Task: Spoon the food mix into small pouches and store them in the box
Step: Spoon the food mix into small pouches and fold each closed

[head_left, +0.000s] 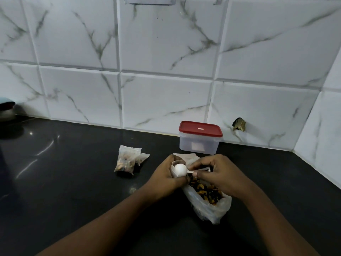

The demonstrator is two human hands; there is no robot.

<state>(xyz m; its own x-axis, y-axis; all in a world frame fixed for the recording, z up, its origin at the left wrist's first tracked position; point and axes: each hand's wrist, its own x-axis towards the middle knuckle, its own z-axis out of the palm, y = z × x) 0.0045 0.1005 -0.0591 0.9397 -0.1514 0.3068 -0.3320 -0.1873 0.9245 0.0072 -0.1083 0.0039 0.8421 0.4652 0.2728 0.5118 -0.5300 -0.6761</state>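
**Head view: spoon [181,169] turned over a pouch [173,173] at mid-counter**

The white spoon is bowl-down, its rounded back toward the camera, right at the mouth of the small clear pouch. The right hand [215,172] pinches the spoon's handle between thumb and curled fingers, and the handle's end pokes out past them. The left hand [165,174] has its fingers curled round the pouch and holds it with the opening turned toward the spoon. How much is inside the pouch cannot be told, since the spoon and fingers cover it.

Just below both hands lies the bag [210,206], thin clear plastic, open at the top and resting on the black counter [73,182]. The mix [204,191] in it shows as brown, yellow and dark pieces. The right wrist passes over the bag's right side. Behind the hands a pale flat sheet [184,155] lies on the counter, mostly hidden; what it is cannot be told.

Left of the hands and apart from them, two filled pouches [127,161] lie together, one overlapping the other. The box [200,143], translucent, stands behind the hands close to the wall [166,52], with its red lid [200,128] on. The wall is white tile with grey veining, and a dark ragged hole [239,124] shows in it to the right of the box. At the far left edge sits a dark rounded object [7,109], too blurred to name.
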